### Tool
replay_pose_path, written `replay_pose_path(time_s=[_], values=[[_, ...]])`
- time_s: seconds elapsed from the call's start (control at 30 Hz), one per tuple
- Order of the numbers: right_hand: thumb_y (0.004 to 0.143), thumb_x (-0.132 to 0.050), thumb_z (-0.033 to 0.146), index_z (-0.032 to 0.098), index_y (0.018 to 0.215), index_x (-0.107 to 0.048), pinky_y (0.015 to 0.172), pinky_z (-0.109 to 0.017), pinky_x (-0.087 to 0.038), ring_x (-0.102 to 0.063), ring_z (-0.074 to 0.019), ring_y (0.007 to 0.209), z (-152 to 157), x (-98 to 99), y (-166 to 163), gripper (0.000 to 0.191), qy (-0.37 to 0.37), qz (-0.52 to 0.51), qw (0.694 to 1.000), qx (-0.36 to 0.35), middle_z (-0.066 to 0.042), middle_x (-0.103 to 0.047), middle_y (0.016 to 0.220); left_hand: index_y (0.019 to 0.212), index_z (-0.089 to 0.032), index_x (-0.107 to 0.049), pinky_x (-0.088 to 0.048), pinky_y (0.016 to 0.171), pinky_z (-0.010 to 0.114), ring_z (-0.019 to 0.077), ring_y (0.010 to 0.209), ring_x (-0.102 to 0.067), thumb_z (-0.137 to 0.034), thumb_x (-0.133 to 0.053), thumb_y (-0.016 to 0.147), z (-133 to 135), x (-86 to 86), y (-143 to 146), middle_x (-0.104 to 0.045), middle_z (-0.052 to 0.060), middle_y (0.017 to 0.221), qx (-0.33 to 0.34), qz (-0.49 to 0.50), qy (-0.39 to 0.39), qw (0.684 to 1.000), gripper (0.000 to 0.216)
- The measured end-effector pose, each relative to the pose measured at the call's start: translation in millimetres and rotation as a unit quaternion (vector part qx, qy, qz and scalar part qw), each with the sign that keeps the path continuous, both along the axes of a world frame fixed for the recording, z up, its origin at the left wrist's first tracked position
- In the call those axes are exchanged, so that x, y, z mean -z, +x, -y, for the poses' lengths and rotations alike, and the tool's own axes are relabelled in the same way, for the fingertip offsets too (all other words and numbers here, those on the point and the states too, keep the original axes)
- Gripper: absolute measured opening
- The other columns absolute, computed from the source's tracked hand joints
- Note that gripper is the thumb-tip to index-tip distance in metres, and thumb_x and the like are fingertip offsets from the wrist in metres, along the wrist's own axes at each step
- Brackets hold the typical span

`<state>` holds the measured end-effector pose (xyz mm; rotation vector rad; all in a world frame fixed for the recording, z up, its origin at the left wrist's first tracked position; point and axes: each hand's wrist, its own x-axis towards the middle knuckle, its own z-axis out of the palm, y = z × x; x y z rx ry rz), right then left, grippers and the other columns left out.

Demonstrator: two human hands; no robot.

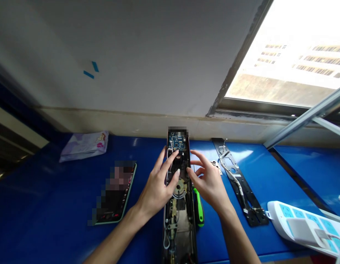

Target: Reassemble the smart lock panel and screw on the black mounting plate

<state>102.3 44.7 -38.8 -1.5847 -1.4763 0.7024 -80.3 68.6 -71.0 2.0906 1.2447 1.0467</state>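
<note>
My left hand (159, 185) lay on the open lock case (183, 223) on the bench (62, 190), fingers (170, 160) loosely spread below its circuit board (177, 141), gripping nothing. My right hand (210, 181) hovered open at the case's edge. I judged a light touch wise near the white wire (166, 240) inside.

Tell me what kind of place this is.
Probably a repair or assembly bench by a window: an opened electronic lock body with its circuit board exposed lies on a blue worktable, a green-handled screwdriver beside it and a power strip at the right.
</note>
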Motion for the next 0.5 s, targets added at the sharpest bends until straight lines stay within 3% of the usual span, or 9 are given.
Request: replay_pose_path(time_s=[0.2,0.5], values=[[0.082,-0.062,0.021,0.023,0.162,-0.045,0.057,-0.026,-0.058,-0.067,-0.0123,0.064,29,-0.1,11,0.082,-0.084,-0.065,0.990,-0.092,-0.016,-0.079,0.123,0.159,-0.028,-0.052,-0.036,0.131,0.046,0.0267,0.161,-0.037,-0.033,-0.054,0.107,6,2.6,-2,-0.038,0.010,0.175,0.016,0.023,0.002,1.000,0.052],[0.074,-0.057,0.010,0.020,0.160,-0.047,0.052,-0.022,-0.053,-0.055,-0.0042,0.045,34,11.8,-7,0.087,-0.031,-0.028,0.999,-0.028,-0.018,-0.079,0.128,0.161,-0.029,-0.048,-0.032,0.132,0.046,0.0254,0.163,-0.032,-0.036,-0.056,0.106,6,7.9,-4,-0.032,0.009,0.177,0.043,0.056,-0.015,0.997,0.056]])
